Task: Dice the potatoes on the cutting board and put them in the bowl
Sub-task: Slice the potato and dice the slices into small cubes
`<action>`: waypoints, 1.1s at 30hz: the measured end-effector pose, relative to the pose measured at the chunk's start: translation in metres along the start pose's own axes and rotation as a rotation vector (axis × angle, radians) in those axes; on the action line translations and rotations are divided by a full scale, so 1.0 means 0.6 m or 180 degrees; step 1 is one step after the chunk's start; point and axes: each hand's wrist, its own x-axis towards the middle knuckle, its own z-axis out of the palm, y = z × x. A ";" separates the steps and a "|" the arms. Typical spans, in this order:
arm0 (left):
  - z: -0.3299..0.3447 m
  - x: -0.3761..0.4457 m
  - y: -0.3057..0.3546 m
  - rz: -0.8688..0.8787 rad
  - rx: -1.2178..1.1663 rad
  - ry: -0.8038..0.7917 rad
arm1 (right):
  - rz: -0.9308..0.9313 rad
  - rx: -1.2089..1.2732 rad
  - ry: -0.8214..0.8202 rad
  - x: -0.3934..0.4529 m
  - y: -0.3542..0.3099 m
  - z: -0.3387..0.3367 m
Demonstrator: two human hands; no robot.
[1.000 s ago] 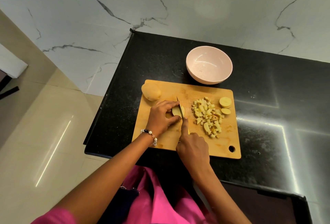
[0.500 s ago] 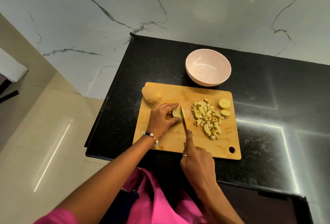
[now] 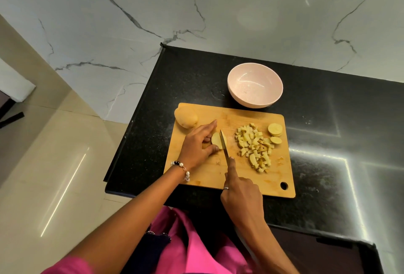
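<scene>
Left hand [image 3: 197, 145]: fingers curled round the potato piece [image 3: 216, 140], pinning it near the middle of the cutting board [image 3: 282, 183], probably to stop it sliding under the blade.
Right hand [image 3: 241, 195]: wrapped round the handle of the knife [image 3: 224, 142], forefinger laid along the spine, likely for steadier downward pressure.
Knife: blade stands on the piece, just beside the left fingertips.
Diced pile [image 3: 254, 147]: heaped on the board's right half, apart from the cutting spot, seemingly to leave room to cut.
Slices [image 3: 275, 130]: 2 or 3 rounds near the board's far right corner, not yet diced.
Whole potato [image 3: 185, 117]: at the board's far left corner, waiting.
Bowl [image 3: 254, 84]: on the table just beyond the board's far edge, holding nothing, near for transfer.
</scene>
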 end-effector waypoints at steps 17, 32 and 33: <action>0.015 0.002 -0.002 0.0175 0.0745 -0.0367 | 0.0004 0.0819 -0.0020 -0.035 0.028 -0.039; 0.002 -0.001 0.002 -0.0303 -0.0015 0.0114 | -0.0059 0.0181 0.0067 0.031 -0.008 -0.015; 0.003 -0.001 0.002 -0.0314 -0.0009 0.0152 | -0.0073 0.0126 0.0052 0.033 -0.007 -0.014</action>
